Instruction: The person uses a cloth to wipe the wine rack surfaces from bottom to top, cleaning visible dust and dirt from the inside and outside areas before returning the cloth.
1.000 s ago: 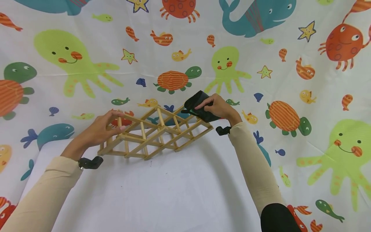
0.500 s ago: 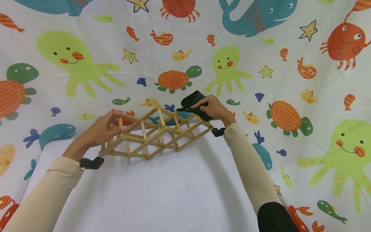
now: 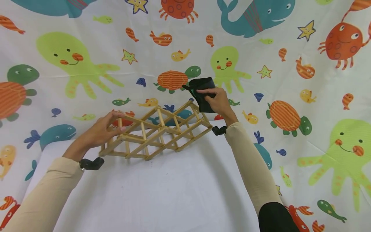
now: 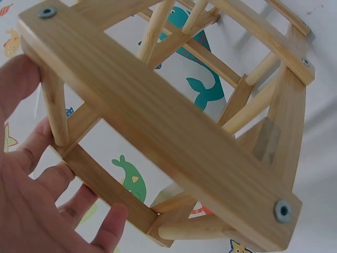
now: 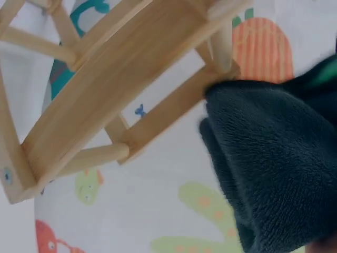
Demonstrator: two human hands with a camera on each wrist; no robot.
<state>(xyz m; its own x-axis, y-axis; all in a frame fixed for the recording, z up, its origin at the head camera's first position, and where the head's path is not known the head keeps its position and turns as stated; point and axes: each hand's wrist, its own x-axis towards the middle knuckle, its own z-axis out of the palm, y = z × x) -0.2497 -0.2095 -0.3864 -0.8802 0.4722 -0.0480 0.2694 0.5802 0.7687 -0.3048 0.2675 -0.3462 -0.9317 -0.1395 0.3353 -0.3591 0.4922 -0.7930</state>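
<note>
A wooden lattice rack (image 3: pixel 164 128) of crossed slats and round dowels, like a folding wine rack, stands on the white-covered table. Its left end is held by my left hand (image 3: pixel 98 131). In the left wrist view, the thumb and fingers (image 4: pixel 55 179) lie around the end slats and a dowel. My right hand (image 3: pixel 219 102) pinches a folded dark cloth (image 3: pixel 203 84) at the rack's far right end. Seen from the right wrist, the plush cloth (image 5: pixel 279 163) hangs beside the slat ends; whether it touches them I cannot tell. Most of the right hand is hidden there.
The table (image 3: pixel 162 196) has a white cover with a few small dark specks. Close behind the rack hangs a curtain (image 3: pixel 174 42) printed with sea animals. Small black wrist cameras sit on both wrists.
The right hand first shifts slightly left along the rack's right end, then lifts the cloth up and right, uncovering the top corner. The left hand and the rack stay in place.
</note>
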